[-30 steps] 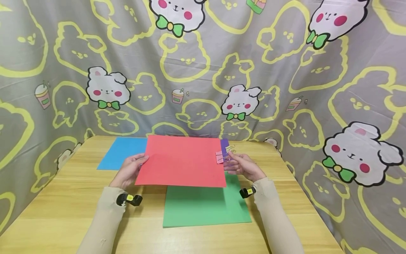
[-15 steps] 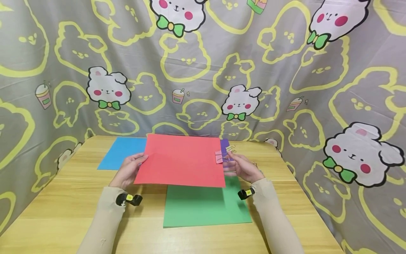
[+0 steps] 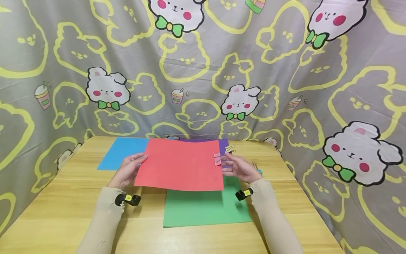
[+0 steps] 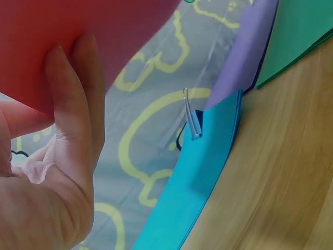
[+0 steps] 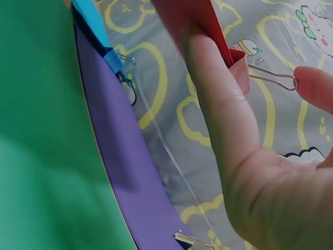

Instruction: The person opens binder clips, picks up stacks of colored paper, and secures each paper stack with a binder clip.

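Note:
A red paper sheet (image 3: 180,164) is held up above the table, its near edge bowing slightly. My left hand (image 3: 128,171) pinches its left edge, with two fingers flat against the underside in the left wrist view. A pink binder clip (image 3: 217,159) grips the sheet's right edge. My right hand (image 3: 242,168) is beside that clip. In the right wrist view the thumb tip meets the end of the clip's wire handle (image 5: 273,78), and a straight finger (image 5: 218,99) lies against the underside of the red sheet.
Green sheets (image 3: 206,206) lie below the red sheet on the wooden table (image 3: 57,208). Purple sheets (image 5: 125,146) with a pale yellow clip (image 3: 229,149) lie behind. Blue sheets (image 3: 122,151) at the left bear a blue clip (image 4: 195,125). A teal clip (image 3: 259,171) lies past my right wrist.
The red sheet has lowered slightly and bows along its near edge, and more purple shows behind it. My right hand has shifted a little left, uncovering the teal clip.

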A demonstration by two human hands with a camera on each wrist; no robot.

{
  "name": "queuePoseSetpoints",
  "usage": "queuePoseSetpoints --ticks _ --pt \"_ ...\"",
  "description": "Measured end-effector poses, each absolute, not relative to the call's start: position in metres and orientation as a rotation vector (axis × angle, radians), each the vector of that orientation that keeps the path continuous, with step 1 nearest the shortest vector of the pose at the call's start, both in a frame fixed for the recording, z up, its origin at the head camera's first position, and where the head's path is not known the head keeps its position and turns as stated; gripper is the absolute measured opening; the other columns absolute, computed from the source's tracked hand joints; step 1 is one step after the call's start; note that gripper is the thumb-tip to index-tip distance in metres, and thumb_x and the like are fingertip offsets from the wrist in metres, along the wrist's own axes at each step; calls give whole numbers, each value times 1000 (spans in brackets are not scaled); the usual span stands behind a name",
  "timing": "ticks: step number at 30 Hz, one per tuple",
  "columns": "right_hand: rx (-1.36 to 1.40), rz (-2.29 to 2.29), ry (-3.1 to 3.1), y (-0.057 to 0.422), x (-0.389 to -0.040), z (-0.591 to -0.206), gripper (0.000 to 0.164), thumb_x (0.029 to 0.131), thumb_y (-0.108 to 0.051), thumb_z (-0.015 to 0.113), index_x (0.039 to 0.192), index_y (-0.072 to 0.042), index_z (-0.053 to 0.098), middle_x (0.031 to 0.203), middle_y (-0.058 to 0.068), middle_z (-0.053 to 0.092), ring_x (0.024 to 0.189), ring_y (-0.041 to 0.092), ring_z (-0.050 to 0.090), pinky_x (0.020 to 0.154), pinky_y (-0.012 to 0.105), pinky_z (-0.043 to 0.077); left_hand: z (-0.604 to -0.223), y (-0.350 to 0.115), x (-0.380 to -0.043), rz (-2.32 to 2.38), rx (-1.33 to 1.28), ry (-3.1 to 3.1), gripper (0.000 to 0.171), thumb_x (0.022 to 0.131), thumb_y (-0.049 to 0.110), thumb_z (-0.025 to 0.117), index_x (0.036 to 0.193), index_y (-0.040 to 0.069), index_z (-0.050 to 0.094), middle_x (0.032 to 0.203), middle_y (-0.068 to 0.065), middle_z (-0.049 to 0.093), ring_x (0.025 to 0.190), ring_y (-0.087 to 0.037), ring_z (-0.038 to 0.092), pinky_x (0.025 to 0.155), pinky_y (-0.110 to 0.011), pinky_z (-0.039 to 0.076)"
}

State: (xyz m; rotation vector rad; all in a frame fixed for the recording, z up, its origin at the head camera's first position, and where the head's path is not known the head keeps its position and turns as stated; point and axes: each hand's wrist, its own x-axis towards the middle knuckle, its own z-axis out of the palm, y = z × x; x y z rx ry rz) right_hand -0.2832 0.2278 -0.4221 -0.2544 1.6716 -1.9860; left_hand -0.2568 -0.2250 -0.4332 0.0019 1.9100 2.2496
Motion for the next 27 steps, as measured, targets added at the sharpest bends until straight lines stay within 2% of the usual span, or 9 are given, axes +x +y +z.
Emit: queuePoseSetpoints --ticks 7,16,19,24,27 --pt "-250 -1964 1676 225 -282 -422 65 113 -39 41 155 9 30 118 5 69 95 22 78 88 34 64 -433 -230 -254 2157 47 2012 66 108 28 57 156 -8 29 95 14 72 82 -3 71 74 -24 63" --pt "-241 -1967 1655 222 -281 -423 69 111 -43 43 158 6 28 123 8 66 98 23 77 91 35 63 -429 -245 -247 2128 41 2009 67 107 27 58 156 -9 29 89 13 74 72 -3 71 68 -23 63" --pt "-246 -1958 1661 218 -281 -424 70 111 -44 44 158 6 29 126 10 64 100 23 76 93 36 63 -425 -249 -244 2128 40 2002 59 107 27 59 151 -6 37 88 13 74 73 -3 72 68 -23 63" --pt "-250 -1947 1681 213 -280 -422 70 111 -44 43 158 5 29 132 15 61 99 22 76 94 36 62 -419 -255 -243 2147 39 1981 37 107 24 60 135 3 51 90 12 75 73 -5 73 68 -24 63" --pt "-245 -1952 1681 208 -278 -421 69 111 -43 43 158 5 29 133 17 59 99 22 76 94 36 62 -417 -260 -242 2133 39 1990 37 107 24 59 136 3 50 90 12 75 72 -5 72 68 -24 63"
